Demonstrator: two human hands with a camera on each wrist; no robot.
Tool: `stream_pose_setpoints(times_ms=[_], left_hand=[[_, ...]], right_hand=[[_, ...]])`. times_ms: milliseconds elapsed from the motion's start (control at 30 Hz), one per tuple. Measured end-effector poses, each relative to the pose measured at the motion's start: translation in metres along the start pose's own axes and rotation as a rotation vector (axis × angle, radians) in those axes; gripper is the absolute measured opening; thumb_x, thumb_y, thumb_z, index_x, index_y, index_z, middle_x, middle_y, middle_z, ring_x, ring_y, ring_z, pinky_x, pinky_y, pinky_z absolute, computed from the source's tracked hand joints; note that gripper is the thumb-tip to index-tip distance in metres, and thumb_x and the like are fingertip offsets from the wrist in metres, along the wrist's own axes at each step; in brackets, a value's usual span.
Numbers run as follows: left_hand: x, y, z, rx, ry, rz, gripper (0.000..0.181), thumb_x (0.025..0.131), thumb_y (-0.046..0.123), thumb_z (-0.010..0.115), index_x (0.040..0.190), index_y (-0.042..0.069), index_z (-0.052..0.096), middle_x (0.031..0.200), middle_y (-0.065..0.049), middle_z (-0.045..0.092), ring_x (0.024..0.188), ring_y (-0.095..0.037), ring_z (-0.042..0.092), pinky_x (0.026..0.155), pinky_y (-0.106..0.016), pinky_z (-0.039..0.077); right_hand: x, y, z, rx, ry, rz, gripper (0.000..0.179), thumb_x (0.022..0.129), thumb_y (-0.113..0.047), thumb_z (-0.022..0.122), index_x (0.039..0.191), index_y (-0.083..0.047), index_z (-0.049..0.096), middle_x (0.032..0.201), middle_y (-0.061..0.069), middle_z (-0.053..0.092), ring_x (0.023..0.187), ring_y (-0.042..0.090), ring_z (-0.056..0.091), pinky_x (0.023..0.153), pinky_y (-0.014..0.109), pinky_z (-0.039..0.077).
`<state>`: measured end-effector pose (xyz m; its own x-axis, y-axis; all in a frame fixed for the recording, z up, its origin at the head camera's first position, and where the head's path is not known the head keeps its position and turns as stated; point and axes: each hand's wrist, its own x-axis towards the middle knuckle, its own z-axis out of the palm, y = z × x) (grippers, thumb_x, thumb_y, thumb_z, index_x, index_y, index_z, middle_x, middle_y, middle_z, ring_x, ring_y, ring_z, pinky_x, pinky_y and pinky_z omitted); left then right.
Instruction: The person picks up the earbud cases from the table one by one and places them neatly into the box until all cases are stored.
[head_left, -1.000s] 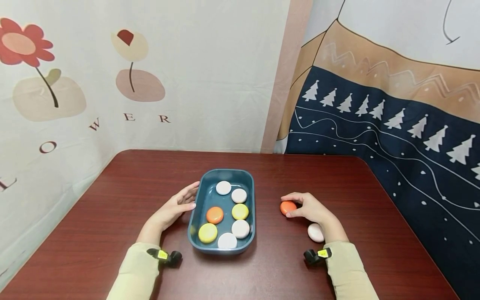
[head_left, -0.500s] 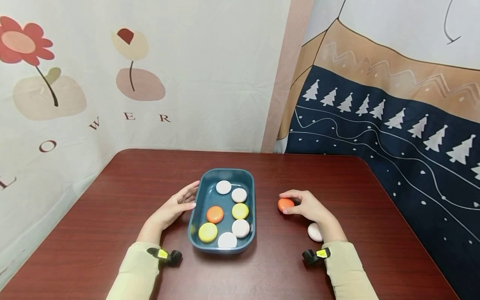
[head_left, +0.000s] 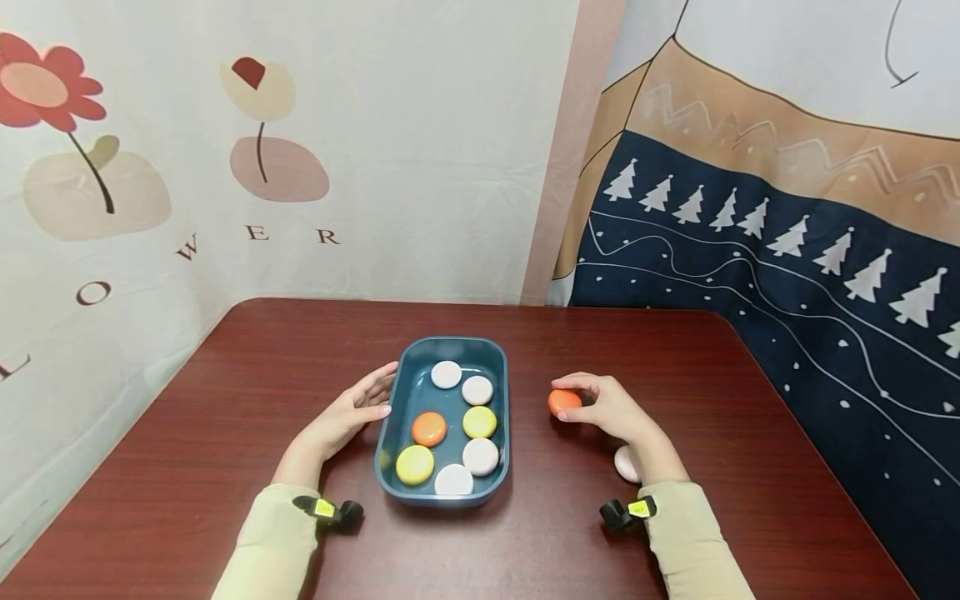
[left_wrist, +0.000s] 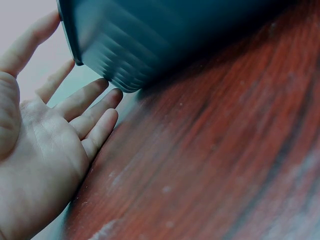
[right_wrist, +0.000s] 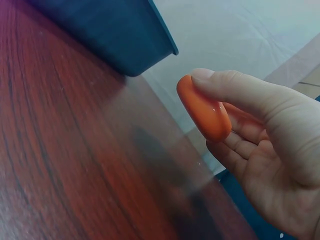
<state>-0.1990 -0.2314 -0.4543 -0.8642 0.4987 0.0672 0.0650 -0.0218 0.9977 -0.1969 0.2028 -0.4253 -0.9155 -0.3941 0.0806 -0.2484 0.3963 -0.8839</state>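
Note:
My right hand [head_left: 611, 408] pinches an orange disc [head_left: 563, 403] between thumb and fingers, to the right of the blue bin. In the right wrist view the rounded orange disc [right_wrist: 205, 110] is held above the table, apart from the bin [right_wrist: 115, 35]. My left hand [head_left: 347, 418] rests against the left wall of the blue bin [head_left: 387, 462], thumb at its rim. The left wrist view shows its fingers [left_wrist: 82, 100] fairly straight, with tips at the bin's side [left_wrist: 140, 45]. Inside the bin lie white discs [head_left: 480, 457], yellow discs [head_left: 415, 465] and one orange disc [head_left: 429, 429].
A white disc [head_left: 627, 464] lies on the brown table [head_left: 540, 533], partly hidden by my right wrist. Each wrist wears a black camera [head_left: 617, 515]. Printed cloths [head_left: 420, 167] hang behind and to the right of the table.
My right hand has lifted the orange disc a little off the table and moved it slightly left and away from me. My left hand and the bin have stayed put.

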Motion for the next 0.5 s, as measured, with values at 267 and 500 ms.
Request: stream_pose_setpoints(times_ms=[267, 500], left_hand=[[0.000, 0.001, 0.000, -0.003, 0.005, -0.001, 0.070, 0.092, 0.002, 0.057, 0.152, 0.007, 0.021, 0.153, -0.021, 0.023, 0.137, -0.034, 0.026, 0.099, -0.021, 0.036], [0.000, 0.002, 0.001, -0.009, 0.001, 0.002, 0.070, 0.092, 0.001, 0.056, 0.152, 0.006, 0.020, 0.153, -0.022, 0.022, 0.138, -0.038, 0.024, 0.099, -0.021, 0.036]], right_hand=[[0.002, -0.016, 0.000, 0.018, -0.002, -0.036, 0.054, 0.076, -0.016, 0.082, 0.125, -0.002, 0.062, 0.125, 0.007, 0.059, 0.110, 0.024, 0.055, 0.091, 0.033, 0.046], [0.001, -0.027, 0.002, 0.000, 0.009, -0.076, 0.049, 0.076, -0.018, 0.083, 0.121, -0.010, 0.066, 0.124, 0.003, 0.060, 0.113, 0.023, 0.052, 0.093, 0.042, 0.044]])
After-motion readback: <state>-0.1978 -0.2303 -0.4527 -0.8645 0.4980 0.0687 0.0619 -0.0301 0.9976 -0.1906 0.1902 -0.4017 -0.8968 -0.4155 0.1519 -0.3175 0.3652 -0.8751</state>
